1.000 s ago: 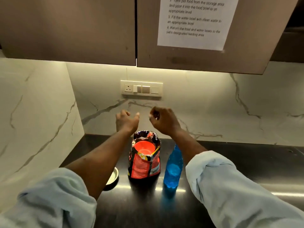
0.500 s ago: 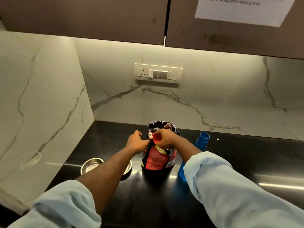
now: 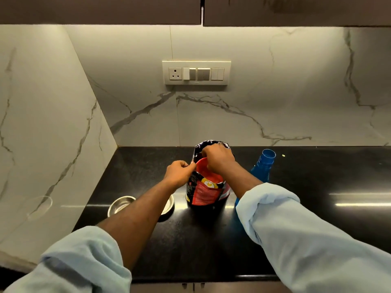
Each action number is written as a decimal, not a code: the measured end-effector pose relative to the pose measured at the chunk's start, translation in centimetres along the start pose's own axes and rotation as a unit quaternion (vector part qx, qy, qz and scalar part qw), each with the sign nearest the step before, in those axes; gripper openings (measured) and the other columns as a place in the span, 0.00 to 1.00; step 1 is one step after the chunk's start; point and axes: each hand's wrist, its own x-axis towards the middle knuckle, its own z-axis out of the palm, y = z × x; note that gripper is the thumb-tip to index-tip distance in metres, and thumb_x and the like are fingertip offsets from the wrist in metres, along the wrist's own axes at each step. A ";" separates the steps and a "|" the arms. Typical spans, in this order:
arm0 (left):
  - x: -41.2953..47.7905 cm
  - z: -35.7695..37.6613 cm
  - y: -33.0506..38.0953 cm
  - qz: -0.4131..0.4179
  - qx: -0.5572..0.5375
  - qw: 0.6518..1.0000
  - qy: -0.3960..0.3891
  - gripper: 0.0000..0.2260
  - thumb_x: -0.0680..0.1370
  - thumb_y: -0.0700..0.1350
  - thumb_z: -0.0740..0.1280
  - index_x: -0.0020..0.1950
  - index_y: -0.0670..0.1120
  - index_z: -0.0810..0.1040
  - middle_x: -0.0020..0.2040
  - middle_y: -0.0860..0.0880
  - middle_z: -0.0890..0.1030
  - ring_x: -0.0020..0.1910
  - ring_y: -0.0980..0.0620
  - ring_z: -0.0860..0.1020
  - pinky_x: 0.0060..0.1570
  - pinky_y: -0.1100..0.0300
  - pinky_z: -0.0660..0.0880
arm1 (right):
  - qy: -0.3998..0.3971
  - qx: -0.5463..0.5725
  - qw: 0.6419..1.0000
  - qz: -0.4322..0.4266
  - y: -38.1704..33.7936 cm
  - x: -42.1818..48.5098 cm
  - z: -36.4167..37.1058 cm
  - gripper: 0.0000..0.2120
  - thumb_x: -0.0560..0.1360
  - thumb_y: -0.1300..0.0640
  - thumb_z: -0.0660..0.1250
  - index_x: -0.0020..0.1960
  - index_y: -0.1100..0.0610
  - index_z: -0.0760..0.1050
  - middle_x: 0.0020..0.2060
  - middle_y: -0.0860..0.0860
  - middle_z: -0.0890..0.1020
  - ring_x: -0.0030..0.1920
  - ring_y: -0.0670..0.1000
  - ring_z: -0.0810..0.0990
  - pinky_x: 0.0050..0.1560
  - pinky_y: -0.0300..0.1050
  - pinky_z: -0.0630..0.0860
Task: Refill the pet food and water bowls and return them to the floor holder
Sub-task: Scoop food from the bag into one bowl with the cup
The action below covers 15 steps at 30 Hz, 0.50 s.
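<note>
Head camera looks down at a black counter (image 3: 296,218) in a corner with white marble walls. 2 bare hands reach out from light blue sleeves that are rolled up.

A pet food bag (image 3: 208,192) stands up on the counter, near the back wall. It is red and black, and its top is open. Inside the open top sits an orange cup (image 3: 208,176).

The left hand (image 3: 178,173) is at the left side of the bag. Its fingers are pinched together on the left edge of the bag's top. The right hand (image 3: 218,158) is over the open top, and its fingers are curled down at the far rim of the cup. I cannot tell if they are gripping the cup or only touching it.

A blue water bottle (image 3: 263,164) stands just to the right of the bag, and it has no cap on. The right arm hides its lower part.

2 shiny steel bowls sit on the counter to the left of the bag. The left bowl (image 3: 120,206) shows most of its rim. The other bowl (image 3: 168,205) is mostly hidden under the left arm, so only its right edge shows. I cannot tell what is inside them.

A white switch plate (image 3: 196,72) is on the back wall above the bag. Dark cupboards (image 3: 101,9) hang over the top.
</note>
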 end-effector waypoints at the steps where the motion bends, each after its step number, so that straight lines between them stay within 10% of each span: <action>1: 0.0 0.0 0.0 -0.002 -0.001 1.000 -0.005 0.15 0.79 0.56 0.70 0.42 0.45 0.77 0.44 0.39 0.83 0.43 0.46 0.80 0.45 0.51 0.77 | -0.018 -0.008 1.000 -0.002 0.0 0.1 -0.1 0.21 0.76 0.56 0.74 0.68 0.53 0.80 0.63 0.55 0.82 0.64 0.58 0.80 0.61 0.53 0.77; 9: -0.3 0.5 -0.1 -0.037 -0.012 0.999 -0.015 0.18 0.80 0.53 0.69 0.57 0.39 0.80 0.55 0.39 0.84 0.49 0.44 0.82 0.47 0.50 0.80 | -0.210 0.068 0.975 0.024 1.9 1.2 -2.5 0.21 0.78 0.44 0.72 0.67 0.52 0.77 0.58 0.54 0.84 0.52 0.56 0.85 0.54 0.52 0.83; 15: -1.1 0.7 0.2 -0.024 0.010 1.000 0.005 0.12 0.80 0.52 0.68 0.52 0.43 0.81 0.51 0.43 0.84 0.50 0.45 0.82 0.56 0.44 0.81 | -0.326 0.293 0.899 0.023 2.2 0.7 -3.9 0.15 0.85 0.58 0.61 0.71 0.56 0.67 0.60 0.64 0.81 0.40 0.58 0.88 0.42 0.48 0.84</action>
